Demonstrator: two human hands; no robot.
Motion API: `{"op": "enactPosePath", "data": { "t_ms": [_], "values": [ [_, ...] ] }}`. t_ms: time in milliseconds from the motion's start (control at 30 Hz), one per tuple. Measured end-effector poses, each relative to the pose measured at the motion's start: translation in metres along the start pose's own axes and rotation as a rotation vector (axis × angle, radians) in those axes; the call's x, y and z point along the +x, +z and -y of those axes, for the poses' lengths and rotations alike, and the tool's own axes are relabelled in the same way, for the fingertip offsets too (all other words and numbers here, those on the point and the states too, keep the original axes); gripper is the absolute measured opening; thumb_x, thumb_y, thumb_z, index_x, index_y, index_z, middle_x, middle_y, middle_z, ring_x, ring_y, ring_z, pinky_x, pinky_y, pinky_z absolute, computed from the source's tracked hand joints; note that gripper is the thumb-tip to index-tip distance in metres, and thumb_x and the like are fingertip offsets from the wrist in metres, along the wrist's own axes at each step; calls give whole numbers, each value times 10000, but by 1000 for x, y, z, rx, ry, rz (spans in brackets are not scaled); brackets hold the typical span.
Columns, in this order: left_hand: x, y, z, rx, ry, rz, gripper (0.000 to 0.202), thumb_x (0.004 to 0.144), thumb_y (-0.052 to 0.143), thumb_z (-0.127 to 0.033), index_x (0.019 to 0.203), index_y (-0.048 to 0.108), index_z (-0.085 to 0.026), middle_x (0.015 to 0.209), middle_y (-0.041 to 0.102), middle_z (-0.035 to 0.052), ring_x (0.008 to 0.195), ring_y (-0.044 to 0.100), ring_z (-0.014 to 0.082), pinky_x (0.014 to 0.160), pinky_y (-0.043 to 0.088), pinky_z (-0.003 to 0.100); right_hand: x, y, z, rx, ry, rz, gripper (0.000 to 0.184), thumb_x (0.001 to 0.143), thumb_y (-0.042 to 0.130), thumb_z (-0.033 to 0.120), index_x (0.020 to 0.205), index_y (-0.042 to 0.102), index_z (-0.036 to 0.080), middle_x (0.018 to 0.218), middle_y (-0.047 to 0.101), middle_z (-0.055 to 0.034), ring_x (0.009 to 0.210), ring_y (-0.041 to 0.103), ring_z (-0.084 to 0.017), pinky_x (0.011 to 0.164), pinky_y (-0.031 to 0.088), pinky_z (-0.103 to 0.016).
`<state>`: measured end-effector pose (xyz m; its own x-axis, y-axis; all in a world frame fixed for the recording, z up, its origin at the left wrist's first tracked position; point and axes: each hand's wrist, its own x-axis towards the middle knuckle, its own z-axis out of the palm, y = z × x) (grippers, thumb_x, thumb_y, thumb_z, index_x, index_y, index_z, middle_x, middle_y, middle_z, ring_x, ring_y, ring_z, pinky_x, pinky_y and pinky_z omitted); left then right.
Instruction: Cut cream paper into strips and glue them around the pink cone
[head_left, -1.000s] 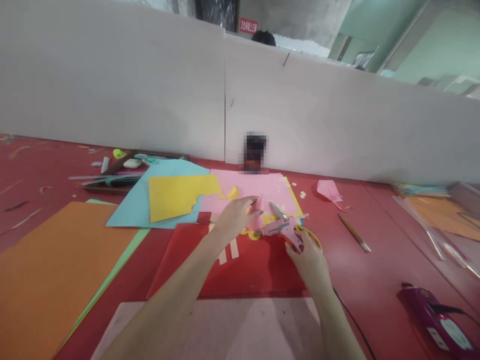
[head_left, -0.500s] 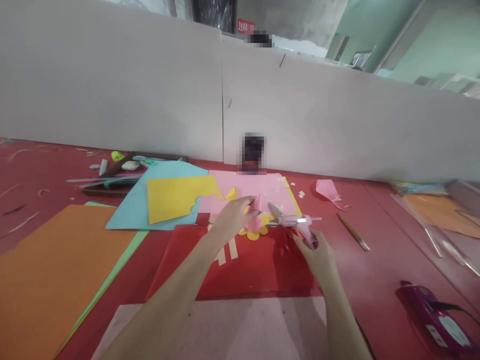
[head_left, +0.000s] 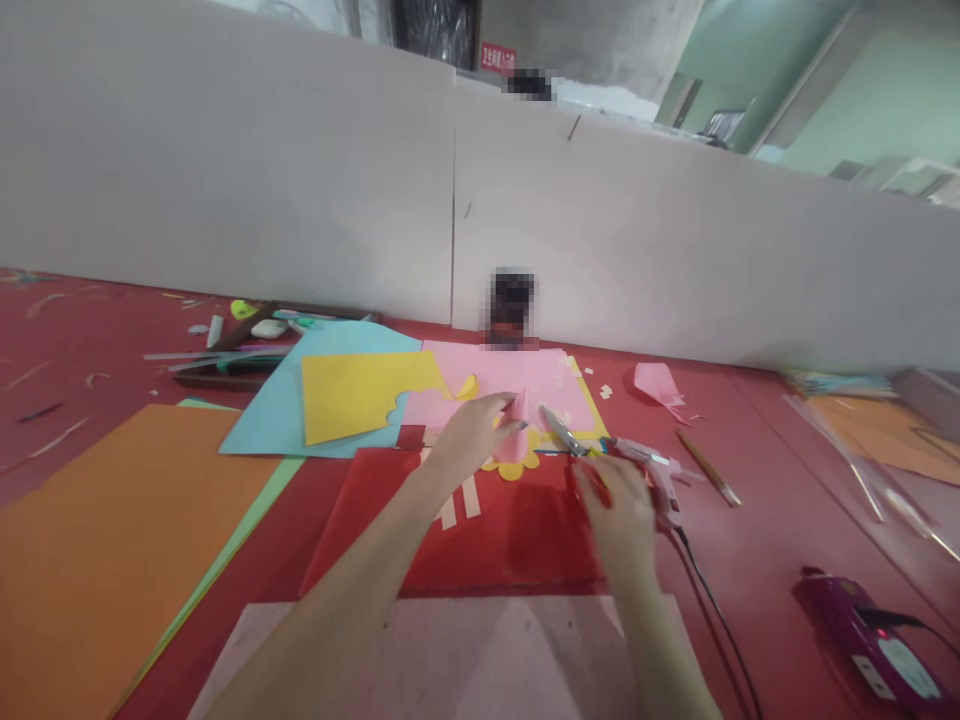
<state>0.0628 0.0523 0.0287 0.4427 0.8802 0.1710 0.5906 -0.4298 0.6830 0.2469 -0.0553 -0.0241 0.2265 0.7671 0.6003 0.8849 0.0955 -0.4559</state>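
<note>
My left hand (head_left: 480, 430) pinches a folded pink paper piece (head_left: 519, 415), holding it upright over a yellow paper flower (head_left: 511, 468). The flower lies partly on a red sheet (head_left: 480, 550), and the fingers hide some of it. My right hand (head_left: 622, 505), slightly blurred, hovers at the handles of the scissors (head_left: 566, 432), its fingers apart and gripping nothing that I can see. Just right of that hand, a pink glue gun (head_left: 660, 465) rests on its side with its cord trailing toward me.
Yellow paper (head_left: 360, 395) with a scalloped cut edge overlaps blue paper (head_left: 262, 415). Orange sheets (head_left: 112, 530) lie at left. A brown pen-like stick (head_left: 709, 467), a pink scrap (head_left: 654, 383) and a purple power strip (head_left: 870, 630) are at right. A white partition (head_left: 225, 170) stands behind.
My right hand has let go of the glue gun, which now lies farther right on the table. That hand has come back left to the scissors. The left hand keeps its hold.
</note>
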Motion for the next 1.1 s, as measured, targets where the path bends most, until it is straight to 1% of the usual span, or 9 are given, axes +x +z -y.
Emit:
{"op": "enactPosePath", "data": {
  "t_ms": [67,167,333,633,700,833,900,967,1100],
  "values": [
    [0,-1,-1,-4,0,3,333,825,481,-358,1105,564,-198,1116,628,59,997,574,219,847,436,330,-10,16,30,87,-287,132,197,881,457,277,920,633,199,886,649,-60,849,562,-196,785,434,-362],
    [-1,0,-1,-4,13,-7,328,834,468,-351,1116,562,-214,1104,632,48,994,576,210,841,437,310,-23,36,60,113,-556,257,164,867,502,205,989,610,192,946,653,-44,880,561,-183,819,427,-347],
    [0,3,4,-9,14,-24,340,819,496,-358,1126,558,-224,1111,629,44,998,576,210,836,437,296,-28,50,66,70,-685,251,233,873,428,94,1016,600,158,1022,650,-73,1014,540,-212,928,382,-386],
    [0,3,3,-12,18,-20,333,817,498,-354,1110,562,-208,1090,638,48,976,585,210,825,435,298,-28,55,58,241,-586,313,273,873,406,67,1066,586,138,912,681,-69,862,598,-182,851,429,-350],
    [0,2,2,-1,1,-13,338,820,491,-358,1113,560,-206,1115,628,55,996,577,215,839,432,304,-25,51,55,321,-452,324,230,865,438,89,969,629,162,834,685,-53,786,607,-173,780,461,-322],
    [-1,-1,0,8,-16,-5,331,815,502,-356,1095,571,-194,1126,624,65,1005,573,220,855,430,312,-16,31,42,545,-3,409,129,824,526,169,848,651,189,823,686,-28,770,631,-154,706,501,-251],
    [-1,-2,0,-3,-8,-2,326,820,494,-348,1094,572,-191,1113,630,62,992,579,217,850,434,317,-9,20,33,575,154,334,104,803,558,224,817,654,186,798,687,-27,760,639,-160,703,512,-256],
    [-2,-1,-1,-15,-10,-6,327,818,496,-348,1095,570,-190,1122,626,62,1005,575,215,855,434,317,-2,12,24,522,175,228,108,797,567,239,822,658,186,800,687,-29,752,639,-164,700,517,-268],
    [-1,1,0,10,-27,-15,338,800,526,-351,1094,566,-190,1131,622,66,1020,571,217,869,429,309,6,7,15,291,-47,-6,141,816,550,200,884,673,208,823,678,-41,781,618,-173,758,499,-312]
  ]
}}
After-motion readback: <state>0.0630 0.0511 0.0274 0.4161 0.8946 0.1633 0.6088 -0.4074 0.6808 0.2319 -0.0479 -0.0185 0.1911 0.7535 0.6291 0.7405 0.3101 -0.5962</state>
